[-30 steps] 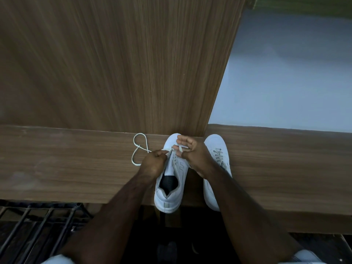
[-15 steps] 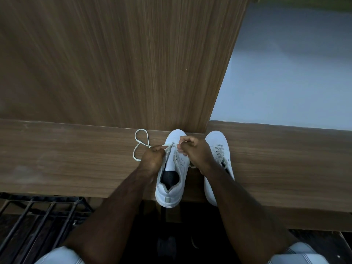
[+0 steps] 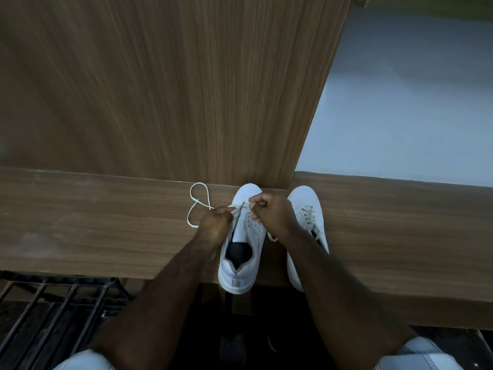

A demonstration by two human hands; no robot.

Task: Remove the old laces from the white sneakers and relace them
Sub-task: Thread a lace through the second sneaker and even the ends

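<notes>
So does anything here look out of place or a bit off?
Slightly. The left sneaker sticks out heel-first past the front edge of the wooden shelf, as does the right sneaker. The lace trails in loose loops beside the left hand. Nothing looks damaged or spilled.

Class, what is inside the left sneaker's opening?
Inside the left sneaker only a dark lining shows; deeper toward the toe it is hidden by the tongue and the hands.

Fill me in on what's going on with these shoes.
A person is working a lace at the toe end of the left sneaker on a wooden bench. The left hand and right hand each pinch it near the front eyelets; its loose end loops on the bench. The right sneaker beside it is laced.
</notes>
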